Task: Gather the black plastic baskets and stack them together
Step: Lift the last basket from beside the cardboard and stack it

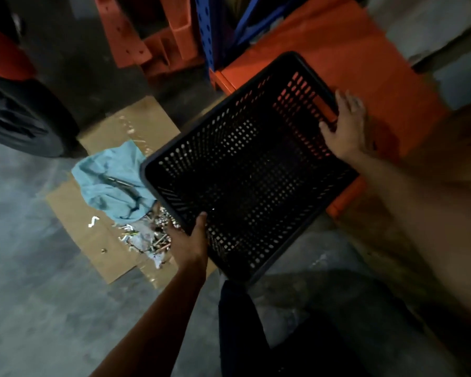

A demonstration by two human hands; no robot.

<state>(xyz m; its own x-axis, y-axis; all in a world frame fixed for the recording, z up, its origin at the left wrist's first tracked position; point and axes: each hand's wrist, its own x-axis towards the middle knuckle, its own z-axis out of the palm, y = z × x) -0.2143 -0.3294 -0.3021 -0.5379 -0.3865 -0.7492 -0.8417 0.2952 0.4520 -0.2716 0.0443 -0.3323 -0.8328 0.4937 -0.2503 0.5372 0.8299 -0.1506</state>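
A black perforated plastic basket (245, 170) hangs tilted in the middle of the head view, its empty inside facing me. My left hand (186, 243) grips its near rim, thumb over the edge. Over at the far right wall, my right hand (346, 126) holds the basket by its handle slot. The basket is raised above the floor and partly over an orange shelf board (346, 50). No other black basket shows.
Flattened cardboard (114, 240) lies on the concrete floor at left, carrying a light blue cloth (109, 178) and a pile of small metal parts (152, 235). A black tyre (19, 118) sits far left. Orange and blue rack parts (172, 36) stand behind. My dark trouser leg (242, 322) is below.
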